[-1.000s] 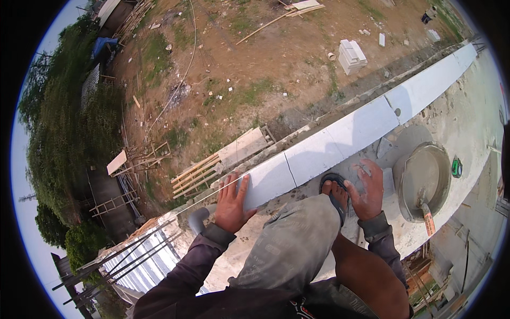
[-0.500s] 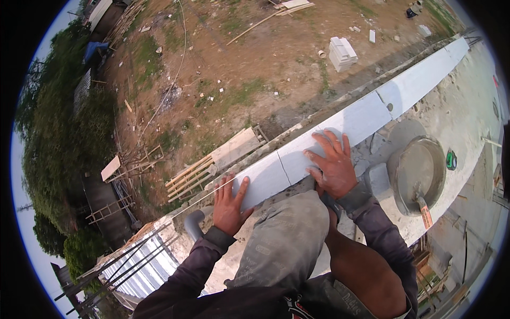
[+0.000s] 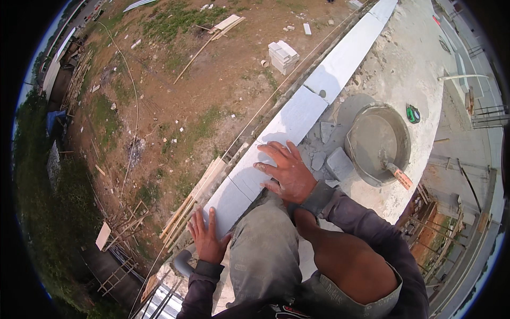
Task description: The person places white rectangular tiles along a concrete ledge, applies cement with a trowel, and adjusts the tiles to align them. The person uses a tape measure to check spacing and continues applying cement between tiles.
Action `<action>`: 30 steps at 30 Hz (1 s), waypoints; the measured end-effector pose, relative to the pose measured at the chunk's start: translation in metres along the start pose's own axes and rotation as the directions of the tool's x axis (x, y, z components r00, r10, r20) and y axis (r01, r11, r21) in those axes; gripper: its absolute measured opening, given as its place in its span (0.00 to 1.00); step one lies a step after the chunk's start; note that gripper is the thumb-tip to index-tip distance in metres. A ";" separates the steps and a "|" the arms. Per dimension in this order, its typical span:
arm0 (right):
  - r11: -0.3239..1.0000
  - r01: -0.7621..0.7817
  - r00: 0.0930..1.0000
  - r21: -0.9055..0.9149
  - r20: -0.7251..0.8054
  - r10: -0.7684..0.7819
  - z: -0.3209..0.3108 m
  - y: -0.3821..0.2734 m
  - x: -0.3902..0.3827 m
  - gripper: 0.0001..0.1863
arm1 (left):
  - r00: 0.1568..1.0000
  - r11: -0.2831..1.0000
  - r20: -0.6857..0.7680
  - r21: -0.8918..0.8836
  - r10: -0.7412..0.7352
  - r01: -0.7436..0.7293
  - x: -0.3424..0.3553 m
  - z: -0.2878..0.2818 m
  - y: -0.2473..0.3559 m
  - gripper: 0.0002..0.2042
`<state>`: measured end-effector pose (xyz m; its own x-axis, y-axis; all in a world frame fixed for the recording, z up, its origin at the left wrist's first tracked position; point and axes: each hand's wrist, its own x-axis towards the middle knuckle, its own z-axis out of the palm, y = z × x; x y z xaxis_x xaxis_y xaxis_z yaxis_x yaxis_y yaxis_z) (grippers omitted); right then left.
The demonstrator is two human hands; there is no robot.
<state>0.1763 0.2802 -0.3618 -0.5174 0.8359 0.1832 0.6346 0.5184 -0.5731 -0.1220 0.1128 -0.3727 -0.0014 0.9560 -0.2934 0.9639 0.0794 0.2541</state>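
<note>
My left hand (image 3: 209, 238) is open at the near end of a row of white blocks (image 3: 312, 110), fingertips against its edge. My right hand (image 3: 287, 175) rests spread on the same row, just beyond a crack across it. A thin string (image 3: 265, 102) runs along the row's outer side. Right of my right hand lie a pale block piece (image 3: 338, 162) and broken chunks (image 3: 326, 131). Farther right stands a round bucket (image 3: 370, 138) of grey mortar, with an orange-handled tool (image 3: 398, 176) in it. A green-and-black tape measure (image 3: 412, 113) lies beside the bucket.
I am on a raised concrete ledge (image 3: 396, 64) with drops on both sides. Left below are dirt ground (image 3: 159, 90), planks (image 3: 212, 178), a block stack (image 3: 282, 56) and bamboo scaffolding (image 3: 122, 228). A grey pipe (image 3: 182, 261) sits near my left arm; timber framework (image 3: 435, 234) is below right.
My right hand has moved from above the ledge beside my foot up and left onto the white blocks. My left hand stays at the near end. The view has turned along the row.
</note>
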 end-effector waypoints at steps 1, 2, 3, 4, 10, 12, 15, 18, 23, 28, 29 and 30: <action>0.997 -0.063 0.993 0.039 -0.093 0.066 -0.016 0.006 -0.011 0.16 | 1.000 1.000 -0.010 0.009 0.025 -0.025 0.002 0.000 0.004 0.52; 0.992 -0.107 0.979 0.063 -0.169 0.116 -0.031 0.011 -0.023 0.15 | 0.999 0.999 -0.019 0.017 0.042 -0.041 0.003 0.000 0.008 0.52; 0.970 -0.244 0.922 0.006 -0.310 0.234 -0.056 0.025 -0.041 0.12 | 0.999 0.999 -0.017 0.015 0.037 -0.037 0.005 -0.001 0.013 0.52; 0.910 -0.409 0.855 -0.072 -0.380 0.354 -0.084 0.043 -0.059 0.11 | 0.995 0.997 -0.066 -0.036 0.073 -0.076 0.008 -0.002 0.019 0.51; 0.218 -0.723 0.455 -0.655 -0.215 0.864 -0.175 0.119 -0.165 0.19 | 0.956 0.872 -0.254 -0.424 0.145 -0.245 0.034 -0.054 0.070 0.39; 0.200 -0.632 0.385 -0.748 -0.080 0.919 -0.173 0.129 -0.176 0.20 | 0.923 0.809 -0.308 -0.466 0.233 -0.359 0.038 -0.073 0.099 0.34; 0.284 -0.617 0.435 -0.734 -0.018 0.900 -0.172 0.130 -0.173 0.12 | 0.860 0.619 -0.331 -0.597 0.388 -0.509 0.042 -0.085 0.150 0.33; 0.286 -0.587 0.571 -0.758 -0.136 0.810 -0.193 0.112 -0.172 0.07 | 0.779 0.512 -0.282 -0.621 0.560 -0.593 0.049 -0.084 0.183 0.33; 0.187 -0.734 0.482 -0.653 -0.306 0.821 -0.224 0.079 -0.183 0.13 | 0.789 0.535 -0.136 -0.665 0.599 -0.521 0.062 -0.077 0.192 0.32; 0.296 -0.842 0.432 -0.451 -0.235 0.871 -0.217 0.075 -0.191 0.16 | 0.776 0.575 -0.116 -0.607 0.620 -0.549 0.064 -0.072 0.191 0.30; 0.338 -0.864 0.439 -0.373 -0.229 0.869 -0.217 0.076 -0.191 0.16 | 0.776 0.564 -0.123 -0.618 0.619 -0.547 0.064 -0.071 0.191 0.29; 0.303 -0.898 0.381 -0.318 -0.219 0.898 -0.218 0.077 -0.190 0.17 | 0.778 0.581 -0.113 -0.601 0.617 -0.548 0.064 -0.071 0.190 0.29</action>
<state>0.4487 0.2009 -0.2668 0.4990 0.8235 -0.2700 0.8397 -0.5365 -0.0843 0.0422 0.2088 -0.2772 0.5638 0.8252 0.0329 0.4009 -0.3084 0.8627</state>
